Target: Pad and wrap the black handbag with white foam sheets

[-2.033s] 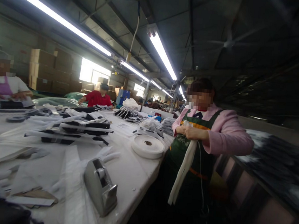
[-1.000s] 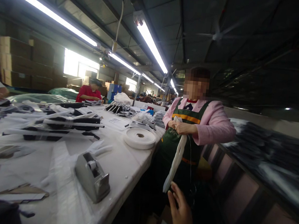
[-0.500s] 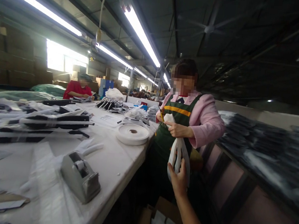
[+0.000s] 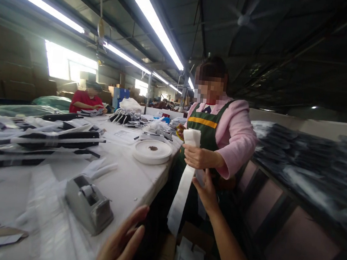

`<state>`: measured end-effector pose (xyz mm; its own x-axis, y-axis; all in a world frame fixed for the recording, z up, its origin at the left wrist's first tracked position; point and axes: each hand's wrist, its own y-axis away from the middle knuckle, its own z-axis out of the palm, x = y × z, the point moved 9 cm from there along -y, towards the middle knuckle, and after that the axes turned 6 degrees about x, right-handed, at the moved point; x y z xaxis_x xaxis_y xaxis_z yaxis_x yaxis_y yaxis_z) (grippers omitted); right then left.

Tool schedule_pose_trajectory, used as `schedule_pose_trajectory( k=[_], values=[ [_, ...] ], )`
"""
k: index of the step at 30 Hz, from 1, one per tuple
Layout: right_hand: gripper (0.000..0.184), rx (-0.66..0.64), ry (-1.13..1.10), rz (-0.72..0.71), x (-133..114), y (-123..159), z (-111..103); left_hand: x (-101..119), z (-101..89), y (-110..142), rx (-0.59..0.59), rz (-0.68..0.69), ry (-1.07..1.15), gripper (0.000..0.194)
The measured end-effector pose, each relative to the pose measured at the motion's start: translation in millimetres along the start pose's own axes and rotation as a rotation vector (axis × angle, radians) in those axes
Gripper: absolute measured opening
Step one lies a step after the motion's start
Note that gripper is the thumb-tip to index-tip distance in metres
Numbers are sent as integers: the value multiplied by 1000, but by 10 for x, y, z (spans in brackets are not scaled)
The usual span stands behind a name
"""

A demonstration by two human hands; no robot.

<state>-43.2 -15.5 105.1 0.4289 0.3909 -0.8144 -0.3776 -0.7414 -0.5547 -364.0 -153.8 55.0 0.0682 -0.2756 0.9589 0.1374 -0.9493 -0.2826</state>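
1. White, flat, soft-looking strip (image 4: 183, 194) hangs down beside the table, gripped in the closed fingers of a co-worker's hand (image 4: 198, 157); its top end sticks up above that hand. A greyer length behind it is mostly hidden.
2. The wearer's right hand (image 4: 202, 186) reaches in from the lower right, just below the co-worker's hand, thumb and forefinger raised beside the strip. Whether they pinch the greyer length cannot be told.
3. The wearer's left hand (image 4: 121, 243) is cut off by the bottom edge. Its fingers are spread from the thumb, with nothing between them, near the edge of the white-covered table (image 4: 126, 191).
4. On the table stand a grey, wedge-shaped tape dispenser (image 4: 89, 205) and, farther off, a flat, round white roll (image 4: 152, 152).
5. A small yellow object (image 4: 180, 131) beyond the strip is partly hidden and hard to make out.
6. Below, white pieces (image 4: 187, 257) sit in shadow, cut off by the frame.
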Motion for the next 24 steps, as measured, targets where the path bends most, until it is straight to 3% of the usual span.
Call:
schedule_pose_trajectory(
  k=[1, 5, 8, 10, 15, 19, 24],
  values=[
    [99, -62, -41, 12, -5, 51, 77, 33, 243, -160, -110, 21, -8, 55],
    [69, -280, -198, 22, -137, 339, 350, 71, 942, -737, -189, 185, -62, 83],
    [52, -344, -246, 32, -203, 519, 420, -105, 1308, -939, -220, 174, -38, 97],
    [45, -350, -240, 43, -200, 592, 414, -212, 1427, -950, -231, 156, -9, 98],
    [40, -450, -199, 43, -242, 757, 432, -328, 1396, -754, -207, 96, 59, 67],
    [43, -559, -161, 22, -460, 931, 466, -319, 1255, -528, -201, 23, 125, 41],
    [51, -629, -88, -32, -887, 1144, 521, -202, 983, -206, -192, -106, 249, 39]
  ],
)
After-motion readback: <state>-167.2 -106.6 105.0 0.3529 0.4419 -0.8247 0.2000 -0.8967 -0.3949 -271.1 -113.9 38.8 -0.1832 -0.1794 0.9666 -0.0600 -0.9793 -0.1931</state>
